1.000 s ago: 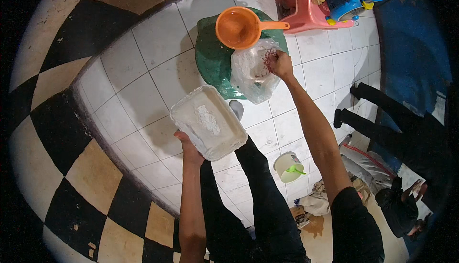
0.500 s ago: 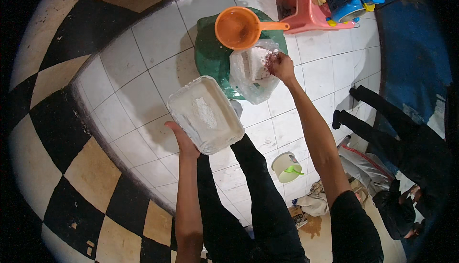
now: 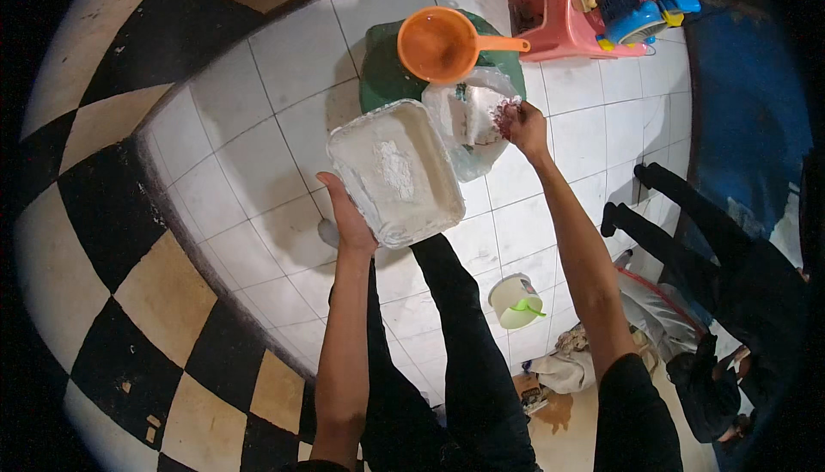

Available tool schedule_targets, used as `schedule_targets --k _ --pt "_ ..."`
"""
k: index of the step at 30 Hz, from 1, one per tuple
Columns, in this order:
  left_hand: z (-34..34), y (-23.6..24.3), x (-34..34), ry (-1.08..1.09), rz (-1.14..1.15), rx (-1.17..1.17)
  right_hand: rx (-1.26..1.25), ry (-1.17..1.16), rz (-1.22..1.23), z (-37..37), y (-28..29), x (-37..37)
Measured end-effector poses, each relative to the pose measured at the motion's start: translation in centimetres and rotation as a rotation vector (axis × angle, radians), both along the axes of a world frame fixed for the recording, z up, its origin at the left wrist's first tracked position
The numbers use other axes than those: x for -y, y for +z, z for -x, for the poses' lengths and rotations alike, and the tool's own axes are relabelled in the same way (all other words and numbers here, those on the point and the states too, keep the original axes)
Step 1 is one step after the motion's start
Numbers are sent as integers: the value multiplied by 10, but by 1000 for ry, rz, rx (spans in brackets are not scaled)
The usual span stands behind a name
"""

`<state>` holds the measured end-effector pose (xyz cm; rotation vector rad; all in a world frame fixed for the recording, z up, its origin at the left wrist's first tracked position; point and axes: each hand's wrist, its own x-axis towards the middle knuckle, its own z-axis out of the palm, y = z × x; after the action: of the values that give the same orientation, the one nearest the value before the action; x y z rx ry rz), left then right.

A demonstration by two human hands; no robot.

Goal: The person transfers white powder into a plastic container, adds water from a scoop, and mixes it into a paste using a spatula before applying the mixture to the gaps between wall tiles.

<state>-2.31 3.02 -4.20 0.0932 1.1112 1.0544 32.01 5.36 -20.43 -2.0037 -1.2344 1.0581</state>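
Observation:
My left hand (image 3: 351,221) grips the near left corner of a shallow rectangular tub (image 3: 436,206). White residue coats its walls, and a patch of white powder (image 3: 394,170) lies on its bottom. Beyond its far right side is a clear plastic bag (image 3: 477,163) with white contents, on a green surface (image 3: 385,68). At that bag's right side my right hand (image 3: 528,131) has its fingers drawn together. Dark red, white-dusted bits show at the fingertips; what they pinch is unclear. An orange dipper (image 3: 434,42) rests just behind the bag, handle pointing right.
A pink plastic stool (image 3: 554,8) with a small blue fan (image 3: 632,12) stands at the far right. A whitish bucket (image 3: 516,287) holding something green sits on the white tiles (image 3: 258,158). Another person in black (image 3: 730,300) is at the right, near crumpled cloth (image 3: 567,365).
The tub in my left hand has moved forward and right, and now overlaps the bag's left edge. My right hand has shifted slightly right, still at the bag. The whole view has moved a little.

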Motion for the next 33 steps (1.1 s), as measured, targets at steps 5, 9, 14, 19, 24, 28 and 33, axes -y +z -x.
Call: schedule_targets --k 5,9,14,19,24,28,33 --pt "7 -1 4 -23 -20 -46 -192 -147 249 26 23 -6" --pt "4 0 3 -4 25 -116 -333 -207 121 18 22 2" --pt "19 -18 17 22 -98 -192 -397 -137 133 12 41 2" --pt "4 -6 8 74 -197 -211 -321 -157 208 8 50 2" --pt "-13 22 -9 54 -256 -132 -240 -170 157 15 38 2" --pt "-21 49 -32 102 -8 -69 -298 -225 113 28 39 3" --pt "-21 57 -34 93 85 -48 -232 -184 170 21 41 4"
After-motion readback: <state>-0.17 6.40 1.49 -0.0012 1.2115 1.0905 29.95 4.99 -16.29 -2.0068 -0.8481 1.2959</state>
